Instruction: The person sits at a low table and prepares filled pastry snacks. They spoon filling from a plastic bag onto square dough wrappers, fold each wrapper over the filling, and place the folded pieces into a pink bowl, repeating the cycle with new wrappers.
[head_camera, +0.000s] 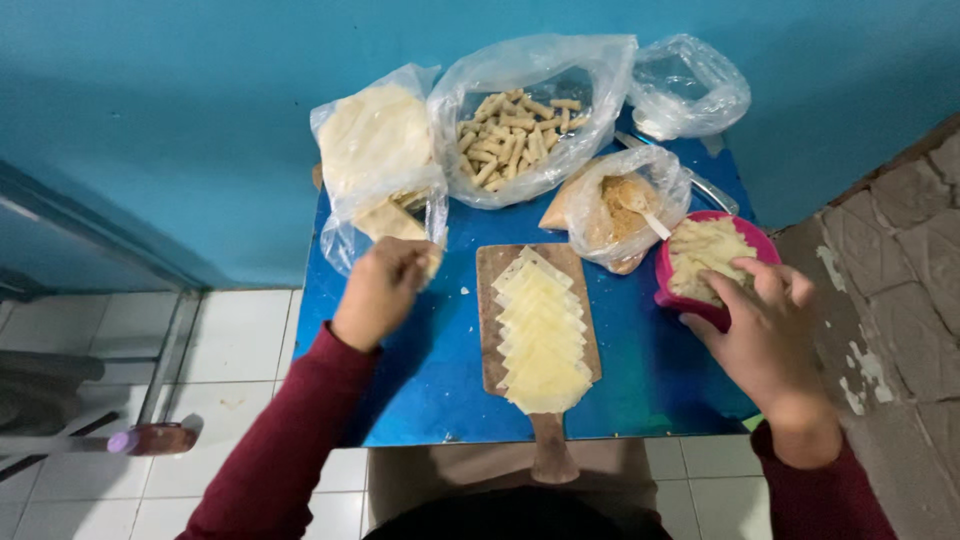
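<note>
A wooden board (489, 330) lies on a small blue table (640, 370) with a row of several overlapping pale dough wrappers (541, 335) on it. My left hand (383, 290) reaches into a clear plastic bag of wrapper sheets (375, 150) at the table's left, its fingers closed on a pale sheet. My right hand (765, 330) rests on the rim of a pink bowl (700, 303) filled with pale mashed filling (708, 255), fingers curled over its near edge.
A clear bag of several rolled sticks (520, 125) sits at the back centre. A bag of brown crumbs with a spoon (625, 205) lies beside the bowl, an almost empty bag (690, 90) behind. Blue wall behind, rough stone wall (900, 260) right, white tiled floor (240, 340) left.
</note>
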